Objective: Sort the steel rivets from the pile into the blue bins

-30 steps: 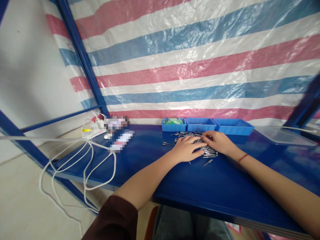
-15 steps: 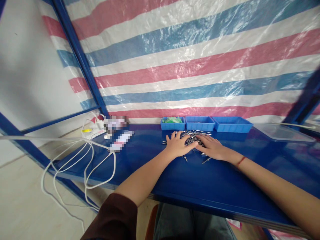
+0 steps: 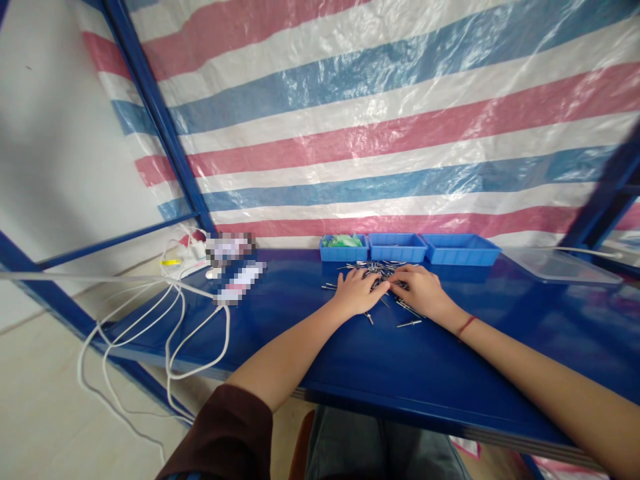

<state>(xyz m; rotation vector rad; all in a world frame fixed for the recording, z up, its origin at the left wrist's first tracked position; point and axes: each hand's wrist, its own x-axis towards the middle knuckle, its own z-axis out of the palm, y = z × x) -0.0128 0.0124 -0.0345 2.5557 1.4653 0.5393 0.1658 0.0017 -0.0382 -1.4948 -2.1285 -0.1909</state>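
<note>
A loose pile of blind rivets (image 3: 383, 266), thin metal pins with wider heads, lies on the blue tabletop (image 3: 400, 367). My left hand (image 3: 357, 293) rests on the pile's left side, palm down with its fingers spread. On the right side, my right hand (image 3: 421, 291) has its fingers curled in and thumb drawn close to them at the pile. What is between those fingertips is hidden. The two hands nearly meet at the thumbs. A stray rivet (image 3: 410, 324) lies nearer me, below my right hand.
Behind the pile stand three blue bins in a row: a left bin (image 3: 344, 253) with green material, a middle bin (image 3: 397, 253) and a right bin (image 3: 463, 255). A clear plastic lid (image 3: 560, 265) lies farther right. White cables (image 3: 175, 333) hang over the left edge.
My right hand has gone from flat and spread to curled fingers at the pile. Rivets under it have shifted. My left hand stays spread in nearly the same place.
</note>
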